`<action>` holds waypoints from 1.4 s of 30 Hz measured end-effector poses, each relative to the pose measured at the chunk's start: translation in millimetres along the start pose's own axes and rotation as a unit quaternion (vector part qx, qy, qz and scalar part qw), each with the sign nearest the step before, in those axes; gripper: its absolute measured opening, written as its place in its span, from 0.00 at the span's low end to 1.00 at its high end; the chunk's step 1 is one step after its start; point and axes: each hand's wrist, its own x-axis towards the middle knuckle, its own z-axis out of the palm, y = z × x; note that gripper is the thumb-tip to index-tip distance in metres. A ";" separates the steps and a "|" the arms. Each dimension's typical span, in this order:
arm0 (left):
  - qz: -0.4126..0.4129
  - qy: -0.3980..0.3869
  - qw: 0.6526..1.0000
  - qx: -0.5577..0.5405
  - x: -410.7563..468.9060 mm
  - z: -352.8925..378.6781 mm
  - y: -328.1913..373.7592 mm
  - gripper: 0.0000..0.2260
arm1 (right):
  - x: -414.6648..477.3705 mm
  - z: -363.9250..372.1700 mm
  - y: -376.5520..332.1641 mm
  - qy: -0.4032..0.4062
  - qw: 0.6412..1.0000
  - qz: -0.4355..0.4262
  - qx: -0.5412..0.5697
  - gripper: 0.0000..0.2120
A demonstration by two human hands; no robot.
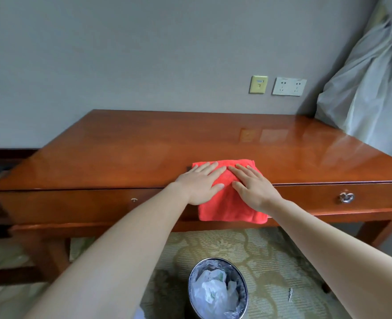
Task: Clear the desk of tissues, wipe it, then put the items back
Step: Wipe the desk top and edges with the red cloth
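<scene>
If pressed unevenly, could skid on slick varnish and drop toward bin (215, 259), lower centre. Left hand (199, 184) flat, fingers straight, gripping nothing, pressing cloth (233, 210) at frame centre; right hand (252, 185) same, just beside. Cloth: red, fuzzy, folded, half draped over desk (144, 146) front edge. Desk: glossy hard wood. Bin: round metal, liner, crumpled tissues (213, 293).

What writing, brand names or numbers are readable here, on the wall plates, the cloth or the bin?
Nothing here reads clearly.
Yellowish wall plate: small marks, too blurred to read.
White socket plate: faint marks along its top edge, too small.
Red cloth: no label shows.
Crumpled white waste in the bin: greenish print, illegible.
</scene>
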 end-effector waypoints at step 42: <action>0.032 -0.032 0.999 -0.018 97.5 3.9 44.6 0.27 | 16.5 -32.4 85.3 -0.029 0.998 0.029 0.039 0.25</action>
